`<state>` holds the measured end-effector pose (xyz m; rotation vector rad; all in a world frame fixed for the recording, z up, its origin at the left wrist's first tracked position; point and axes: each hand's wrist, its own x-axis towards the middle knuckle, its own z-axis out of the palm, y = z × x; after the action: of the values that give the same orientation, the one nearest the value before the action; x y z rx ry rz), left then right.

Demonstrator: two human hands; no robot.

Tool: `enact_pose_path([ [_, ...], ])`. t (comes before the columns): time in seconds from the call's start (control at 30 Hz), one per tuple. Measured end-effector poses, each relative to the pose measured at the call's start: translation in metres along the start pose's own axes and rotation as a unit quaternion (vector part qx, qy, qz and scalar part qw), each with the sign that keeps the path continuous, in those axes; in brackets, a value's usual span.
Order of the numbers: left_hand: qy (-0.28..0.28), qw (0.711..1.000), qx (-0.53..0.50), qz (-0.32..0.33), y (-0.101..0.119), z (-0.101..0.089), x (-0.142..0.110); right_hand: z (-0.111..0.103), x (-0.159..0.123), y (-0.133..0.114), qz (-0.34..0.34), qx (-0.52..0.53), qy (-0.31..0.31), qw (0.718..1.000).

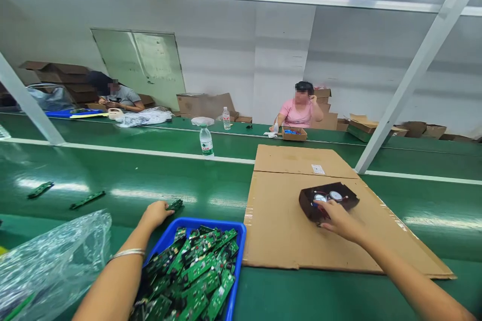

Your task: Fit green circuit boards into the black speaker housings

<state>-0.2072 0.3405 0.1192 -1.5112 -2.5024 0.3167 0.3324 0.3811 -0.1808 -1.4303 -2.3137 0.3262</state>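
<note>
My left hand (pixel 157 213) is closed on the end of a small green circuit board (pixel 175 204), just beyond the far left corner of a blue tray (pixel 243 251). A heap of similar circuit boards (pixel 205 263) fills that tray. On the right, a dark plastic casing (pixel 311 199) with two round silvery parts (pixel 335 195) lies on flattened cardboard (pixel 286 230). My right hand (pixel 339 220) grips the casing's near side, thumb low and fingers reaching over its edge. Part of the casing is hidden behind these fingers.
Clear plastic wrap (pixel 56 266) lies at left. Two loose boards (pixel 87 199) rest on the green bench. A water bottle (pixel 206 140) stands near a white rail. Across the bench sit two people (pixel 299 113), one beside a small carton (pixel 294 134). Slanted white posts (pixel 417 65) rise at both sides.
</note>
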Motion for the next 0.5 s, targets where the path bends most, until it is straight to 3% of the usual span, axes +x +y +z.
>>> enact_pose_path([
  [0.1, 0.018, 1.000, -0.015, 0.007, 0.021, -0.016, -0.020, 0.000, -0.018, 0.004, -0.023, -0.029, -0.005, 0.999],
  [0.2, 0.028, 0.995, -0.056, 0.072, 0.038, -0.037, -0.062, 0.000, -0.028, 0.014, -0.018, -0.054, -0.022, 0.998],
  [0.37, -0.030, 0.970, -0.138, 0.198, 0.050, -0.053, -0.181, -0.004, -0.057, -0.009, -0.039, -0.051, -0.057, 0.996],
  [0.5, -0.108, 0.951, -0.214, 0.197, 0.056, -0.039, -0.264, -0.011, -0.116, -0.055, -0.045, -0.043, -0.076, 0.995],
])
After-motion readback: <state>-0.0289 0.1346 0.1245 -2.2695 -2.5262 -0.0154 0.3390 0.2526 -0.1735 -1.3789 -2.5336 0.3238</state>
